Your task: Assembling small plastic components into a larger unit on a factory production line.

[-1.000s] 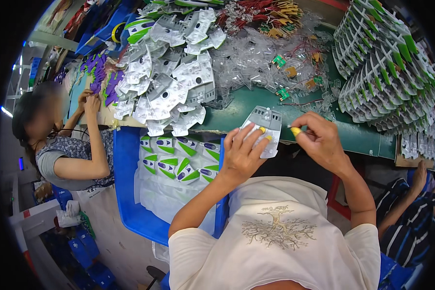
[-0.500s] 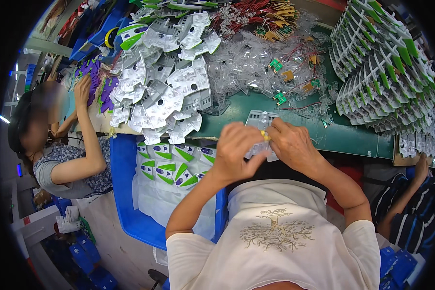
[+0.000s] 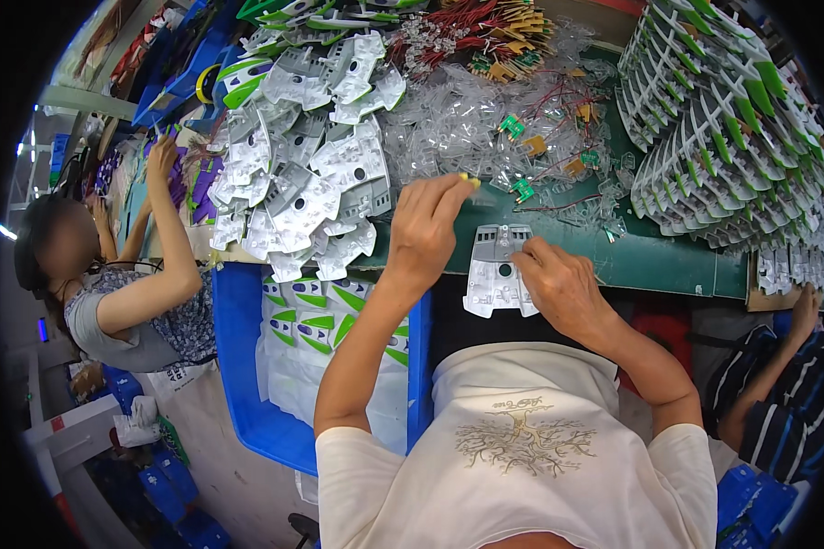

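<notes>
My right hand (image 3: 563, 282) grips the right edge of a grey plastic shell (image 3: 498, 271) with a round dark hole, moulded posts and a slotted darker grey end. The shell lies partly over the near edge of the green tabletop (image 3: 458, 212). Up and to the left of it, my left hand (image 3: 426, 224) is raised, closed in a pinch on a small yellow piece (image 3: 470, 179) at its fingertips. What kind of piece this is, I cannot make out. Beyond the left hand lies a heap of clear plastic parts (image 3: 444, 123).
Grey shells (image 3: 307, 188) are piled at the left; stacked green-edged shells (image 3: 723, 156) stand at the right. Red-wired parts (image 3: 485, 37) lie at the back. A blue bin (image 3: 247, 403) holds green-and-white pieces. One co-worker (image 3: 128, 284) sits left, another (image 3: 783, 393) right.
My left hand has moved up and left, off the shell, with the small yellow piece in its fingertips. My right hand keeps hold of the shell, which is now more fully in view.
</notes>
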Action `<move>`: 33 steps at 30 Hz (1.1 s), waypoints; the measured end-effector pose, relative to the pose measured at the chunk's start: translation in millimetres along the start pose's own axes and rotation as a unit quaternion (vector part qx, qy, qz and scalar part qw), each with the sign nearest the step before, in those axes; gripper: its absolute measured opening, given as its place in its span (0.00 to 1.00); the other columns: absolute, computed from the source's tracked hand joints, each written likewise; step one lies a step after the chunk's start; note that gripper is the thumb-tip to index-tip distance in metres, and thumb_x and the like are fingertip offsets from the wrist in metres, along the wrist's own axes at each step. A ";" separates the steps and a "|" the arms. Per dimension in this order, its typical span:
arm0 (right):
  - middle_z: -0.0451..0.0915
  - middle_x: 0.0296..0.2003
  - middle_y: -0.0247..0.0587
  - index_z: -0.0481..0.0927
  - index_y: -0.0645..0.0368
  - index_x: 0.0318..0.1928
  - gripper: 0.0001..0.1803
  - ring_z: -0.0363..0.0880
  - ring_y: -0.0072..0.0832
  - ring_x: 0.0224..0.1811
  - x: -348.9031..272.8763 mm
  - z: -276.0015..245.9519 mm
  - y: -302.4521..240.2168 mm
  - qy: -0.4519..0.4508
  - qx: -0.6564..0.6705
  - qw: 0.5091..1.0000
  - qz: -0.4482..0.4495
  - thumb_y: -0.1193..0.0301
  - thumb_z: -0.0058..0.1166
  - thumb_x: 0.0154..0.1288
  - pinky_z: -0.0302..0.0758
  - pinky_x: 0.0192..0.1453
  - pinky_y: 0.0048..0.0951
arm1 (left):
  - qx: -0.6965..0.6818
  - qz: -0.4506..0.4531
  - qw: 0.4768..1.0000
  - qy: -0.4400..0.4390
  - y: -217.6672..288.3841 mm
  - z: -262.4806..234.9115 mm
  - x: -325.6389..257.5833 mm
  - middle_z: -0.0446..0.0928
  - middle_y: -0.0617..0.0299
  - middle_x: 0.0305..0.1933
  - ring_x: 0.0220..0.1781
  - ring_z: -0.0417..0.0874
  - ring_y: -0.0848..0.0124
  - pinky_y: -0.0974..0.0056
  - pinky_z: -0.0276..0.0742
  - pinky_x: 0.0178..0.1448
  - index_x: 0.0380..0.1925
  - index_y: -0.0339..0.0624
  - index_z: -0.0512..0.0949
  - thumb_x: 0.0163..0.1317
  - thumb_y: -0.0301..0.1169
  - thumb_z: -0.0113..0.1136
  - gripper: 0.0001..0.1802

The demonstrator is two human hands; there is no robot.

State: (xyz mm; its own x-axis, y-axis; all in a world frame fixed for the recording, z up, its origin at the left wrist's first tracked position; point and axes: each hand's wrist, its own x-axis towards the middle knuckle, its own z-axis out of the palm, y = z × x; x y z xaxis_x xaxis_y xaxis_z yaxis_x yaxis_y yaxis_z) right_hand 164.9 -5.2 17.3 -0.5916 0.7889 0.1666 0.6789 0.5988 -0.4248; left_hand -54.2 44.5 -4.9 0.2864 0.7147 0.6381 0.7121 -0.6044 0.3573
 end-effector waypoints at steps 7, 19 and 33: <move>0.72 0.35 0.43 0.79 0.64 0.42 0.12 0.80 0.38 0.35 -2.6 0.5 0.9 0.007 0.000 1.000 -0.013 0.81 0.55 0.55 0.79 0.32 0.40 | 0.051 -0.036 0.998 -0.027 12.0 -8.4 -30.1 0.77 0.55 0.40 0.42 0.78 0.56 0.55 0.70 0.48 0.38 0.40 0.80 0.54 0.18 0.59 0.11; 0.77 0.38 0.41 0.81 0.61 0.43 0.14 0.83 0.38 0.36 0.7 -6.2 5.1 -0.002 -0.010 1.000 -0.017 0.81 0.57 0.54 0.79 0.34 0.38 | -0.081 -0.158 0.980 -0.089 39.7 -32.0 -46.3 0.79 0.51 0.42 0.42 0.80 0.53 0.55 0.76 0.48 0.44 0.36 0.79 0.55 0.19 0.64 0.15; 0.76 0.33 0.43 0.77 0.62 0.36 0.07 0.81 0.40 0.35 1.4 4.7 16.0 0.056 0.046 0.997 -0.031 0.79 0.57 0.56 0.77 0.32 0.39 | -0.028 0.005 0.984 -0.175 52.9 -11.4 -36.1 0.80 0.55 0.46 0.52 0.81 0.58 0.57 0.75 0.54 0.41 0.35 0.82 0.52 0.23 0.65 0.14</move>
State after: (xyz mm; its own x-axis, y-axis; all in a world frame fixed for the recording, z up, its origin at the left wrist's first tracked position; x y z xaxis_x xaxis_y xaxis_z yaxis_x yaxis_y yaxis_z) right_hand 172.9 4.8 6.6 -0.5746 0.7649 0.2911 0.5974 0.6351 -0.4896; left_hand -34.1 -17.3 -1.2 0.5034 0.7803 0.3711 0.6750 -0.6233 0.3948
